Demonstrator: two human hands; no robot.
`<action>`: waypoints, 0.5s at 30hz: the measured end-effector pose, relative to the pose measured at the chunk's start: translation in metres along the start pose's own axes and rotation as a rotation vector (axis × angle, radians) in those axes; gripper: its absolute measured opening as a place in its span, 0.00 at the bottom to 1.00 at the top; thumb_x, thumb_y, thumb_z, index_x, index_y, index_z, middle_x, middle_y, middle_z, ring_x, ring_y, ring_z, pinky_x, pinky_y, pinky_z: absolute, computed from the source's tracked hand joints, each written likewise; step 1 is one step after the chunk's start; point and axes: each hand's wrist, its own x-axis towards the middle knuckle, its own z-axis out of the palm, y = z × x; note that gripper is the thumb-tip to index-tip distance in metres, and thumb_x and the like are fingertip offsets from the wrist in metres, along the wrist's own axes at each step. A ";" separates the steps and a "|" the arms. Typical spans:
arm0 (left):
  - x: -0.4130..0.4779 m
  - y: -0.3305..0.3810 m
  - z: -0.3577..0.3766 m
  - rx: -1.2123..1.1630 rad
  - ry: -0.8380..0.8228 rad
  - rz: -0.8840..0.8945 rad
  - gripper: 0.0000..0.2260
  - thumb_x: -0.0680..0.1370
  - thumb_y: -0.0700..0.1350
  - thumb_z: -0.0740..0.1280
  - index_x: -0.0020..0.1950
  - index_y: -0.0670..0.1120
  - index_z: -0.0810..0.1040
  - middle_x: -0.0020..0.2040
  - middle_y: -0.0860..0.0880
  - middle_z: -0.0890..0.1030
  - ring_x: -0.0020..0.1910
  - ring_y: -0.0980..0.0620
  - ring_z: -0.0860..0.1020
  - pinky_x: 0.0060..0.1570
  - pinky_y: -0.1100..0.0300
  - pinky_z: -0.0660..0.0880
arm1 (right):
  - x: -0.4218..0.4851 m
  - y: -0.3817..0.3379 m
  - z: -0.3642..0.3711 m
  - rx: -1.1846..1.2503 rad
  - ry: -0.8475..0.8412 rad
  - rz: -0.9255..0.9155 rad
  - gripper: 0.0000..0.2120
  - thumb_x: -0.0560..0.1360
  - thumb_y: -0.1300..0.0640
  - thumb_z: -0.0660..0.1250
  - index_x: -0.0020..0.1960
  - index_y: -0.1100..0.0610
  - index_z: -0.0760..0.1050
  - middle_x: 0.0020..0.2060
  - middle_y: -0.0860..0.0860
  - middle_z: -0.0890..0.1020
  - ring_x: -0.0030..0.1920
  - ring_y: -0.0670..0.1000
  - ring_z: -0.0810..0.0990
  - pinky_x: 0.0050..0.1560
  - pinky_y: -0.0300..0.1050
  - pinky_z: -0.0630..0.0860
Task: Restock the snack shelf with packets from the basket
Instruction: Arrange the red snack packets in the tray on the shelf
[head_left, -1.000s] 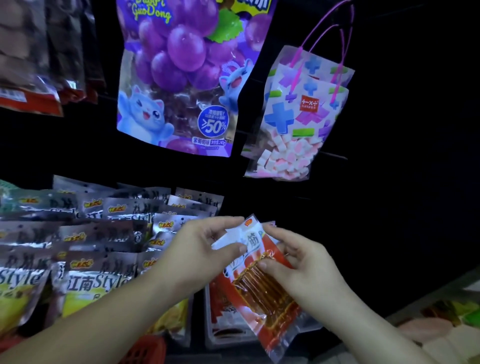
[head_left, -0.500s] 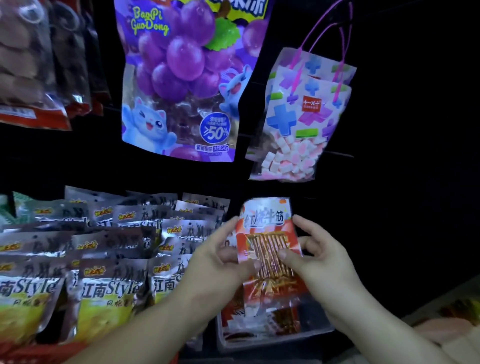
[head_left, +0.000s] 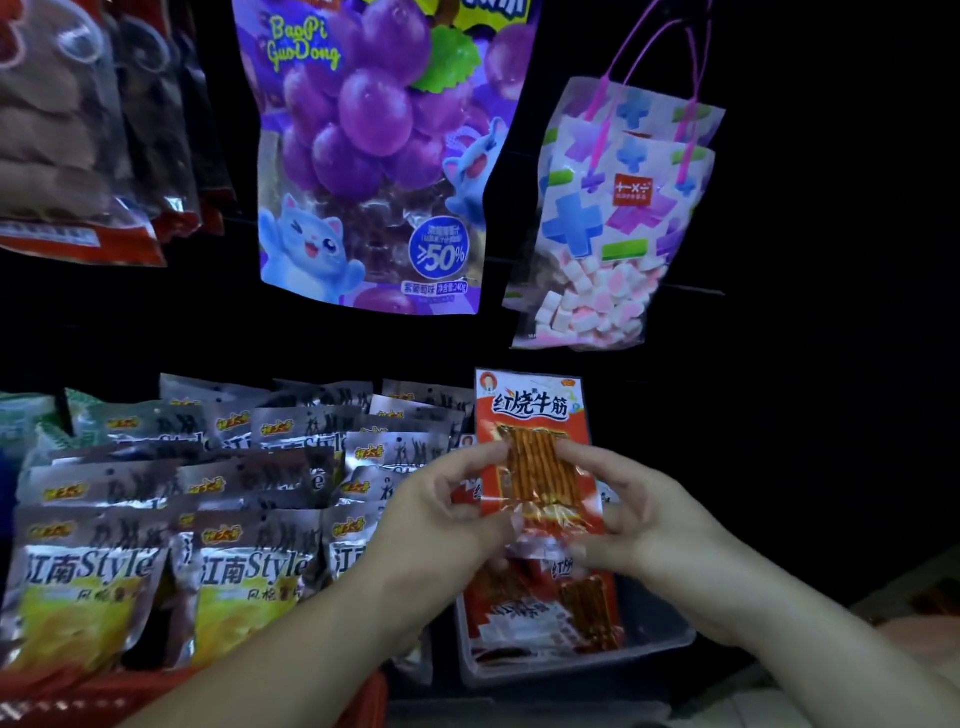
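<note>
1. Head view: the left hand (head_left: 441, 514) and the right hand (head_left: 649, 525) each pinch one side edge of a red packet (head_left: 537, 457). It is clamped between them, upright, with its label facing out.
2. That red packet is in the air just above a clear bin (head_left: 670, 639) on the shelf, where more packets of the same print (head_left: 540, 603) lie. Holding it square over them looks meant to line it up before it is slotted in.
3. Left of the bin, silver packets (head_left: 249, 519) stand in overlapping rows with every label showing — probably the pattern to copy.
4. Higher up, a grape pouch (head_left: 379, 156) and a marshmallow bag (head_left: 613, 223) hang well apart from the hands.
5. My reading: the placing step is under way, with the packet not yet let go. A red edge (head_left: 104, 696) at the bottom left may be the basket — I cannot tell.
</note>
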 end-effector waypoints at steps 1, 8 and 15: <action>0.000 -0.002 -0.001 0.006 -0.007 0.003 0.28 0.76 0.36 0.75 0.72 0.56 0.74 0.47 0.49 0.87 0.37 0.48 0.83 0.44 0.54 0.84 | -0.001 0.000 0.002 -0.046 -0.015 0.001 0.40 0.74 0.72 0.73 0.75 0.41 0.68 0.65 0.46 0.79 0.55 0.54 0.85 0.50 0.50 0.85; -0.008 0.002 0.000 0.079 -0.018 0.062 0.28 0.80 0.36 0.69 0.75 0.58 0.69 0.34 0.54 0.85 0.29 0.61 0.81 0.31 0.71 0.73 | -0.003 -0.003 -0.002 -0.286 0.013 0.008 0.40 0.80 0.72 0.64 0.71 0.27 0.66 0.67 0.57 0.77 0.56 0.57 0.84 0.53 0.54 0.85; -0.015 -0.017 0.024 0.503 -0.079 0.539 0.25 0.81 0.33 0.63 0.66 0.62 0.79 0.67 0.65 0.77 0.61 0.60 0.80 0.59 0.60 0.79 | -0.004 -0.015 0.023 0.306 0.065 -0.011 0.20 0.78 0.54 0.71 0.64 0.33 0.79 0.60 0.48 0.84 0.60 0.50 0.84 0.53 0.53 0.85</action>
